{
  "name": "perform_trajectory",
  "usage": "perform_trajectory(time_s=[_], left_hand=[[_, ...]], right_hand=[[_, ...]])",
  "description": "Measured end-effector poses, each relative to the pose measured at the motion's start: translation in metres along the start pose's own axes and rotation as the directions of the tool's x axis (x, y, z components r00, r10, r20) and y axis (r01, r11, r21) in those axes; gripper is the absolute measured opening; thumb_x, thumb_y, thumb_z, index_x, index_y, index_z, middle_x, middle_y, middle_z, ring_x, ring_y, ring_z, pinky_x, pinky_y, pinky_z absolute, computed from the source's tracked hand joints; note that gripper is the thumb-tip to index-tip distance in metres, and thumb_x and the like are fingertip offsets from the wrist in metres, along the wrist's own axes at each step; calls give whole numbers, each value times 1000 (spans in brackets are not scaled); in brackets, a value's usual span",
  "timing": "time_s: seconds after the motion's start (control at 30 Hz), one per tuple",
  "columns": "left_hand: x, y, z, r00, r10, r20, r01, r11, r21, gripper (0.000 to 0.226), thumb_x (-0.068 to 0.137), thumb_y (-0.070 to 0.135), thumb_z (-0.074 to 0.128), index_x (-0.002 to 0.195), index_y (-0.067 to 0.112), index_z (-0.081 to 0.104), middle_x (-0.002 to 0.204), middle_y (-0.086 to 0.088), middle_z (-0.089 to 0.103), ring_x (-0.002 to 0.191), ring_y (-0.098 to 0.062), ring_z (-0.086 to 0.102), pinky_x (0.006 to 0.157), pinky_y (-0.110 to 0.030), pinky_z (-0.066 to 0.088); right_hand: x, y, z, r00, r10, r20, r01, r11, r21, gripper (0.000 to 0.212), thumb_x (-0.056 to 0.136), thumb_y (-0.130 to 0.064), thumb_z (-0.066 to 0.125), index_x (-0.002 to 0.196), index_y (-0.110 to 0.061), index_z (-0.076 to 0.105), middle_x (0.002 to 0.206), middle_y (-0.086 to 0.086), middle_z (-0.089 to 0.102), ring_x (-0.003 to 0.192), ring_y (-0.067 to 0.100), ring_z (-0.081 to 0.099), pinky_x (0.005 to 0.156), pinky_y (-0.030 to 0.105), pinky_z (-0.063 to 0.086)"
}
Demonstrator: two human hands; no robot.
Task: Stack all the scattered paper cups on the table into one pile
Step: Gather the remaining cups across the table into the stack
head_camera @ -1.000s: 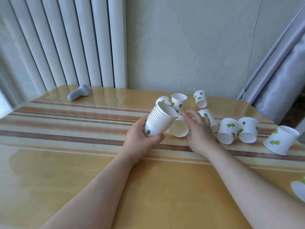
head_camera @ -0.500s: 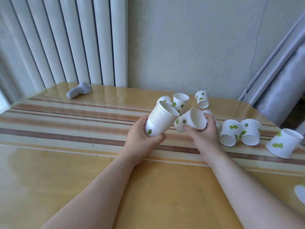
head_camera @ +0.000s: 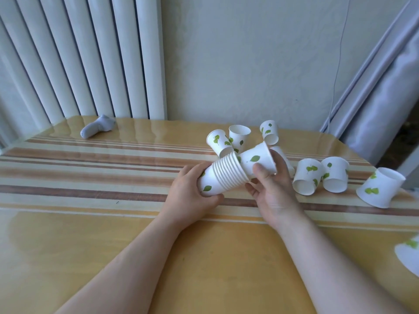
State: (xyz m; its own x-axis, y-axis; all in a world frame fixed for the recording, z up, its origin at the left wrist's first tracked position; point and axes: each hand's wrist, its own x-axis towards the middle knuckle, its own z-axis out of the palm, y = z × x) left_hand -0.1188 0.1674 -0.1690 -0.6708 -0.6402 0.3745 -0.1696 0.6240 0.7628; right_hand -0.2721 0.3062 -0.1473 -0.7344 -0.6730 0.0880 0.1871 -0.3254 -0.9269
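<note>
My left hand [head_camera: 188, 196] grips a tilted stack of white paper cups with green leaf prints [head_camera: 221, 177], mouth pointing up and right. My right hand [head_camera: 272, 189] holds a single cup [head_camera: 257, 162] whose base is pushed into the stack's mouth. Behind the hands, three cups stand or lean: one tilted [head_camera: 218, 142], one upright [head_camera: 239, 137], one upside down [head_camera: 269, 132]. Another cup [head_camera: 283, 158] is partly hidden behind my right hand. To the right lie two cups [head_camera: 307, 176] [head_camera: 335, 174], and a larger squashed-looking cup [head_camera: 381, 190].
The striped glossy table [head_camera: 113, 177] carries a grey handheld device [head_camera: 97, 126] at the back left. One more cup [head_camera: 408, 254] is cut off by the right edge. A white radiator, wall and grey curtain stand behind the table.
My right hand picked a lying cup off the table, lifted it and pushed its base into the mouth of the stack. The left hand tilted the stack a little.
</note>
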Motion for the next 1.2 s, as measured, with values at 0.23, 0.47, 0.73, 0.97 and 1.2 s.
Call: perform_trajectory(time_s=[0.23,0.47,0.73,0.97,1.2], left_hand=[[2,-1,-1,999,-48,-12,48,998,-45,72,72,28,89,138,42,63,121,19,61,112,-3,60,89,-14,44],[2,-2,-2,996,-85,-1,85,990,-111,65,75,30,91,134,39,66,115,19,61,109,-6,60,84,-23,47],[3,-1,-3,996,-93,5,93,988,-121,65,75,31,90,134,42,65,114,19,62,108,-5,60,85,-24,48],[3,-1,-3,995,-95,0,94,988,-119,66,75,32,91,134,42,65,115,19,62,108,-2,60,83,-20,47],[3,1,-4,995,-103,4,103,987,-126,65,75,30,91,133,43,65,115,19,63,107,-1,61,85,-22,49]], right_hand=[[-16,1,-5,997,-21,76,38,971,-237,111,48,-79,94,145,-52,45,133,-9,76,113,17,76,92,35,58],[29,-24,-19,869,-484,-106,54,306,-950,51,92,-35,69,141,-33,58,134,4,59,127,37,49,101,45,42],[81,-30,-39,987,-86,-136,-160,-410,-898,69,96,-56,48,159,-42,24,130,10,63,130,37,38,85,45,27],[72,-9,-28,972,-232,44,-50,-384,-922,47,95,-33,65,134,-36,41,118,6,65,122,34,43,85,44,30],[33,1,-29,855,-518,-39,81,207,-975,81,85,-41,85,155,-33,44,135,1,65,124,38,52,97,50,44]])
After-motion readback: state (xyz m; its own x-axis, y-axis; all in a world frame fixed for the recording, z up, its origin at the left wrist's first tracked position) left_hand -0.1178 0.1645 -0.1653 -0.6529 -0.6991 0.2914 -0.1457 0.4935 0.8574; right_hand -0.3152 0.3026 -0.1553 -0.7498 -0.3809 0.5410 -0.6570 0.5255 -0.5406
